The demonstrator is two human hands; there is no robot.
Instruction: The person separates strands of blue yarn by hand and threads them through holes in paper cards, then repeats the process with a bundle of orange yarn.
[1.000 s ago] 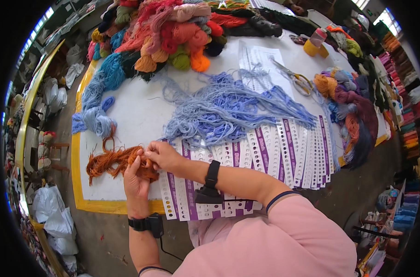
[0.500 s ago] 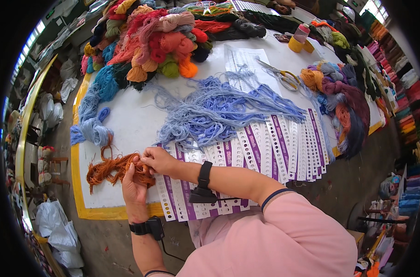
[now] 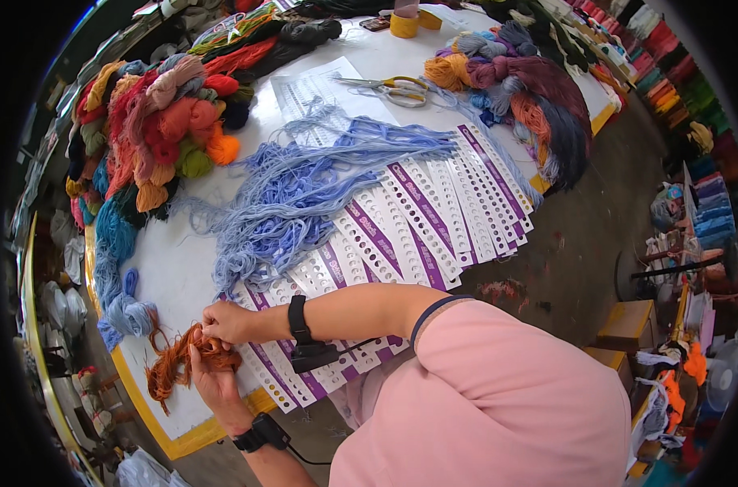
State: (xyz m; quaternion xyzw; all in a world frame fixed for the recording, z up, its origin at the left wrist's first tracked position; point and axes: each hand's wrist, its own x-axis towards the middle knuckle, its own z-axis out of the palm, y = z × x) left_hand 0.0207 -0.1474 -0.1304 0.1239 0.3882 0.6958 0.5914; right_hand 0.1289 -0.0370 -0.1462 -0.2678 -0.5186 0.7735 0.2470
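A loose bundle of rust-brown thread (image 3: pixel 172 369) lies at the table's near left corner. My left hand (image 3: pixel 216 390) holds its right end from below, thumb raised against the strands. Just above, my right hand (image 3: pixel 228 322) pinches some of the same thread, fingertips close to the left thumb. The exact strands in that pinch are hidden. Beside my right forearm, white-and-purple cards with punched holes (image 3: pixel 430 261) fan out in an overlapping row. Long blue threads (image 3: pixel 284 195) spread across the upper ends of those cards.
Piled coloured skeins (image 3: pixel 170 122) stand at the far left, above a light-blue skein (image 3: pixel 127 315). Yellow-handled scissors (image 3: pixel 408 99) rest on a printed sheet (image 3: pixel 294 99). More skeins (image 3: pixel 539 81) lie far right. Yellow edging (image 3: pixel 170 445) borders the table.
My view has turned right, so the table appears rotated and shifted left. Both hands stay on the rust-brown thread, fingers close together.
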